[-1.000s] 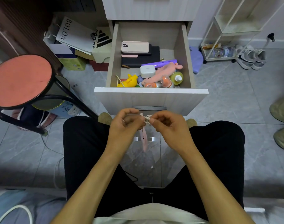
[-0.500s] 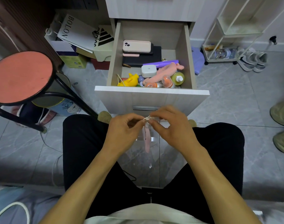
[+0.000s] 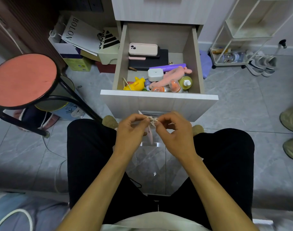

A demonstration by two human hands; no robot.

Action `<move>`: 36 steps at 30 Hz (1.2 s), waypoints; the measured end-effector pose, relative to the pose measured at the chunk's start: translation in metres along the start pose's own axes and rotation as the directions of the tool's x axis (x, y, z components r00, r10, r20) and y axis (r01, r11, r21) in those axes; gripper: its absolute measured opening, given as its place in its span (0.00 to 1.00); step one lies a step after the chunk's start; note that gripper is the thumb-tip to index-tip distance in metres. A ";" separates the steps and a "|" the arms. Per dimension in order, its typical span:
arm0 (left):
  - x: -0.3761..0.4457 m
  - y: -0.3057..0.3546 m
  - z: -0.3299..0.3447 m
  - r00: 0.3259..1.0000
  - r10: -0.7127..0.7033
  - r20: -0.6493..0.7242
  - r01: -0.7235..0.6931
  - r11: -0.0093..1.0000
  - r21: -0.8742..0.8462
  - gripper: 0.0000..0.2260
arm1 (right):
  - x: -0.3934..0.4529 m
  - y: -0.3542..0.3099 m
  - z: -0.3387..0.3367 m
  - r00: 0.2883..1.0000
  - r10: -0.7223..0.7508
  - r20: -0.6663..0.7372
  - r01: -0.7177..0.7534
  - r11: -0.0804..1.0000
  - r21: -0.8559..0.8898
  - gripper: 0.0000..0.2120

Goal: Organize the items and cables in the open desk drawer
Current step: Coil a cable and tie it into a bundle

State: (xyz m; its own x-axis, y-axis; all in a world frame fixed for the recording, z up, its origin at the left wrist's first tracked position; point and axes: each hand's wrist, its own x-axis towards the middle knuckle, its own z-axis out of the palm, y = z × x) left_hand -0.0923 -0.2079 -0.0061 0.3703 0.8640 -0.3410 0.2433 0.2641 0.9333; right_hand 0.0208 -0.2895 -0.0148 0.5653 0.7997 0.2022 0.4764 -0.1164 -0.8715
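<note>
- Both hands are up in front of the pulled-out pale wood-grain drawer [image 3: 159, 104], working just below its front panel, above the lap in black trousers.
- Left hand [image 3: 131, 129] has its fingers curled, thumb and forefinger pinching the thin white cord [image 3: 152, 121] from the left.
- Right hand [image 3: 173, 129] mirrors it, fingertips nipping the same cord where it bunches into a small knot-like tangle between the two hands.
- Dangling from that cord, a slim pale-pink tag-shaped piece [image 3: 150, 135] hangs straight down between the hands; what it is exactly, hard to say.
- Inside the drawer, at the back: a pale-pink cased phone [image 3: 143, 49] lies on top of a stack of dark flat devices [image 3: 156, 61].
- Nearer the front it's a jumble: a purple pen-like stick [image 3: 167, 66], a small white rounded case [image 3: 155, 74], a pink soft toy [image 3: 172, 75] sprawled across.
- Front edge: a yellow plastic duck-like toy [image 3: 136, 84] at the left, two clear capsules with orange figures [image 3: 173, 85] in the middle, an olive-green bottle with a white cap [image 3: 185, 82] at the right.
- Off to the left on the tiled floor, a round red-topped stool with black legs [image 3: 24, 79].
- Right of the drawer unit, a white wire rack [image 3: 234, 35] with grey-and-white sneakers [image 3: 260, 64] beside it.
</note>
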 end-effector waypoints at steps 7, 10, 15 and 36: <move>-0.004 0.001 -0.001 0.999 0.013 0.031 -0.013 1.000 0.008 0.07 | 0.002 0.004 -0.003 0.990 0.106 0.090 -0.098 0.992 -0.084 0.06; -0.007 0.001 -0.001 0.996 0.090 -0.005 -0.090 0.995 0.041 0.08 | 0.009 0.005 -0.008 0.979 0.111 0.171 -0.067 0.967 -0.245 0.04; -0.011 0.004 -0.003 0.995 0.100 -0.002 -0.100 0.994 0.055 0.05 | 0.007 0.012 -0.008 0.970 -0.130 0.207 0.194 0.925 -0.326 0.05; 0.000 -0.006 -0.002 0.965 -0.243 0.095 0.253 0.960 -0.120 0.03 | -0.004 0.027 -0.010 0.922 -0.289 0.258 0.360 0.885 -0.295 0.07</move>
State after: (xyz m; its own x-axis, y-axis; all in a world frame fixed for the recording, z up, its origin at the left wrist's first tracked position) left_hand -0.0961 -0.2086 -0.0116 0.3839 0.7291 -0.5665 0.2198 0.5237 0.8230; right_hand 0.0387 -0.3019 -0.0346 0.2099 0.9228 0.3230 0.8235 0.0112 -0.5672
